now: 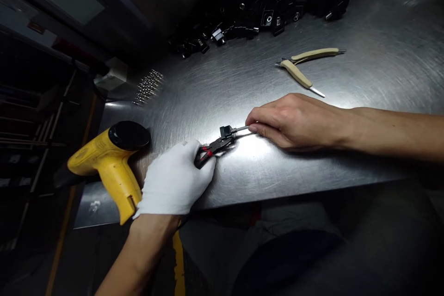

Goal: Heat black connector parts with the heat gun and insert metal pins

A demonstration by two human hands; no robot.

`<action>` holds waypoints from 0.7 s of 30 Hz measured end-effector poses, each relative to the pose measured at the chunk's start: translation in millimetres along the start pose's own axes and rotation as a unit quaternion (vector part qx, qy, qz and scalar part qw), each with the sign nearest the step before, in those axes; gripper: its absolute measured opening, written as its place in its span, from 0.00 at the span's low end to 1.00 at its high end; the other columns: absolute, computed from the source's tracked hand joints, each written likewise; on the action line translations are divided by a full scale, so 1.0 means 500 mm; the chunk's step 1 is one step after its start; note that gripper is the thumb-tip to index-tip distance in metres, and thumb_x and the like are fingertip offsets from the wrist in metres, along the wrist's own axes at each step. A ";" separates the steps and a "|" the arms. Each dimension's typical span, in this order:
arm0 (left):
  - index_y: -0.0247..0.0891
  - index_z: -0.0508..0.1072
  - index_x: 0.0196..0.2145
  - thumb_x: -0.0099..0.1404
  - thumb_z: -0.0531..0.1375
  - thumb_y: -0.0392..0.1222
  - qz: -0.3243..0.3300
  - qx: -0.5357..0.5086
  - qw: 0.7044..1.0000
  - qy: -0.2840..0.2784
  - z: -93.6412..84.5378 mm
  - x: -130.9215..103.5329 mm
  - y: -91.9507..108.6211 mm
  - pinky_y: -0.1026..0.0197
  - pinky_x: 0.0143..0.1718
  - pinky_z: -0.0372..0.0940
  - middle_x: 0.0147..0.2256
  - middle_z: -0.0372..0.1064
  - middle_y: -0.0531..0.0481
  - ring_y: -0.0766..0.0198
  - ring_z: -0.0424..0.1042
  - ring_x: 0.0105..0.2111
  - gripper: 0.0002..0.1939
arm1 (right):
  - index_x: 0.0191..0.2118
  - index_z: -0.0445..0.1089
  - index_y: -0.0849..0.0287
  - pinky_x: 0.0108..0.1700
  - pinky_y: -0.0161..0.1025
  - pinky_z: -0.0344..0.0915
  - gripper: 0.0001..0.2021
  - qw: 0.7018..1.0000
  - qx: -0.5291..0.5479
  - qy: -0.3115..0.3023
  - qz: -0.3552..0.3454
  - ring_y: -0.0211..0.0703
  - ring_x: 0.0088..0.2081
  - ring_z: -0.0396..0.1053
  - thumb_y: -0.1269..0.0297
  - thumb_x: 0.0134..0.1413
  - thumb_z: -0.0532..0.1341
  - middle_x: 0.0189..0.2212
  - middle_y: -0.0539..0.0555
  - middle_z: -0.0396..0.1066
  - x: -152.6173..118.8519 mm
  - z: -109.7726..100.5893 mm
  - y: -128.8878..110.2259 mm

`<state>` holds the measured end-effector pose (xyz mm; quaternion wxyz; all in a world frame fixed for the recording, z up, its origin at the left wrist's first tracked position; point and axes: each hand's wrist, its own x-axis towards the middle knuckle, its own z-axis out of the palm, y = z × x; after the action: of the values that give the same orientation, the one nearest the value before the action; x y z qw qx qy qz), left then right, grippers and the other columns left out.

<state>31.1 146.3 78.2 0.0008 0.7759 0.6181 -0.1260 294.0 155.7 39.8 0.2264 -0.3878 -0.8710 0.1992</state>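
Observation:
My left hand (176, 175), in a white glove, is closed around the handles of red-and-black pliers (218, 146). At the jaws of the pliers sits a small black block-shaped part (226, 132). From the right, my bare right hand (294, 120) pinches a thin metal rod (242, 128) whose far end meets the black part. Whether the rod is a tool or a piece of the part I cannot tell. Both hands are low over the metal table (263, 171).
A yellow heat gun (114, 166) stands left of my gloved hand. Cream-handled cutters (305, 64) lie open beyond my right hand. Small metal pins (149, 87) are grouped at the left, and a heap of black parts (249, 18) lies along the back. The table's front edge is close.

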 end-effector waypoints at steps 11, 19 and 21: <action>0.44 0.69 0.31 0.65 0.50 0.55 -0.048 0.039 0.994 -0.095 -0.033 0.017 0.042 0.58 0.24 0.53 0.28 0.72 0.47 0.54 0.69 0.24 0.15 | 0.40 0.76 0.61 0.30 0.37 0.52 0.13 0.999 -0.030 0.017 0.034 0.35 0.26 0.62 0.64 0.70 0.55 0.25 0.50 0.72 -0.003 -0.005 -0.002; 0.45 0.71 0.32 0.65 0.49 0.55 -0.058 0.043 0.991 -0.115 -0.032 0.016 0.050 0.55 0.24 0.57 0.25 0.72 0.46 0.49 0.71 0.25 0.17 | 0.41 0.79 0.59 0.30 0.39 0.51 0.15 0.997 -0.038 0.027 0.060 0.37 0.26 0.63 0.64 0.70 0.54 0.27 0.51 0.74 -0.009 -0.001 -0.013; 0.45 0.72 0.32 0.66 0.48 0.55 -0.059 0.044 0.991 -0.116 -0.029 0.015 0.050 0.55 0.24 0.57 0.25 0.72 0.45 0.49 0.71 0.24 0.18 | 0.40 0.79 0.59 0.29 0.39 0.51 0.15 0.996 -0.044 0.029 0.066 0.37 0.26 0.62 0.64 0.70 0.54 0.27 0.51 0.74 -0.011 -0.001 -0.016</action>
<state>59.6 149.7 87.1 0.0304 0.7174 0.6525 -0.2421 292.6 146.7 43.0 0.2204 -0.4595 -0.8445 0.1645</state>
